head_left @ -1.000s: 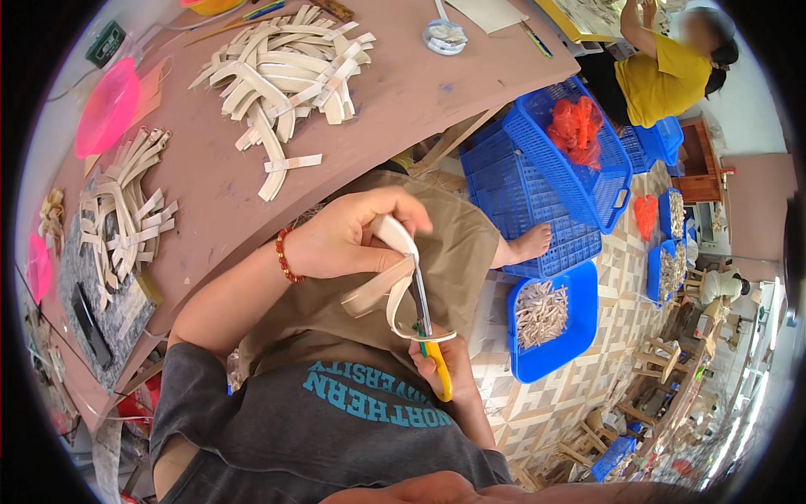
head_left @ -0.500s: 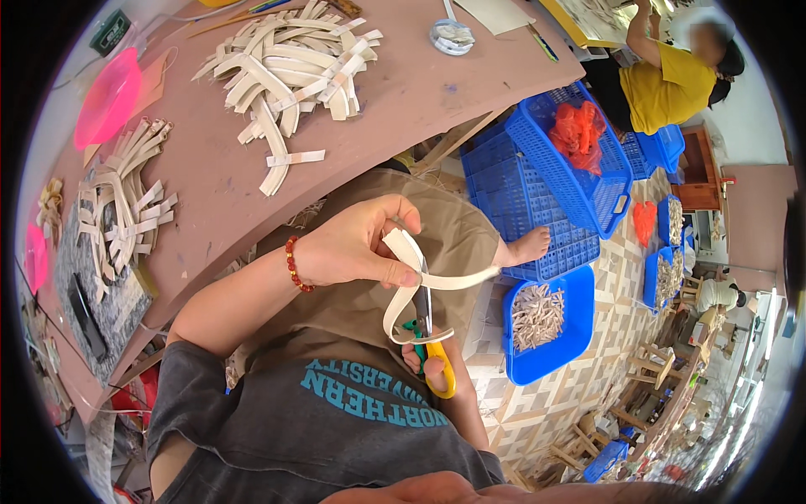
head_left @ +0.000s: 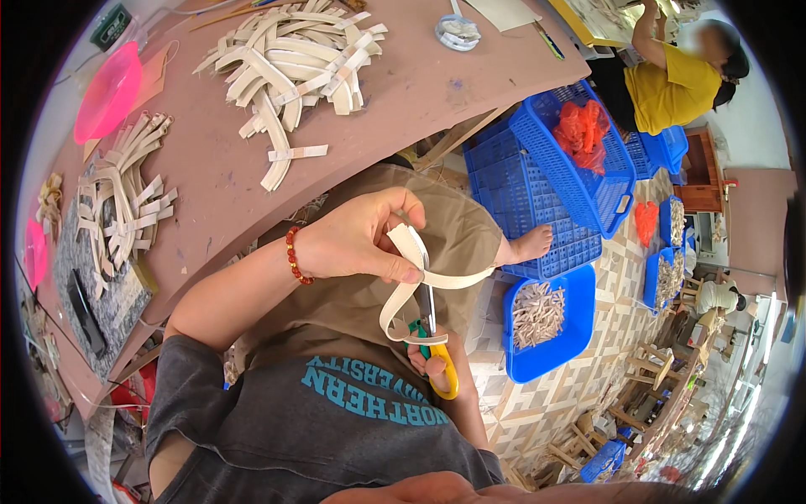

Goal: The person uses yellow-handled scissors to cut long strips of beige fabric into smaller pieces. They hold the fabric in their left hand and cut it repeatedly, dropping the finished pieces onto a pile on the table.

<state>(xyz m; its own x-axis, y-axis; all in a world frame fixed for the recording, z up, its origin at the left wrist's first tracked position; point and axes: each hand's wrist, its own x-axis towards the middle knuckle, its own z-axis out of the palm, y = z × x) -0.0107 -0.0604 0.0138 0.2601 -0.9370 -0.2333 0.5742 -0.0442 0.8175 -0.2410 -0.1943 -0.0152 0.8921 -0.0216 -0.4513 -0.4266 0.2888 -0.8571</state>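
The left hand [head_left: 357,244] pinches the looped cream flat strip [head_left: 420,281] over the lap, off the desk edge. The right hand [head_left: 432,357] grips yellow-handled scissors [head_left: 432,336] (blades at the strip). Light and floppy; hold near the cut.

Small dark green-labelled box [head_left: 111,26] at table's [head_left: 437,92] far-left corner.

Most of the right hand [head_left: 430,359] lies hidden behind the scissors [head_left: 435,344] and the cream strip [head_left: 420,281]; only a few fingers [head_left: 417,361] show. The blade tips vanish under the left hand [head_left: 357,239]. At 9 o'clock the tabletop [head_left: 210,181] runs out past the picture's rim. The small pieces in the blue tray [head_left: 546,328] at 3 o'clock are too small to tell.
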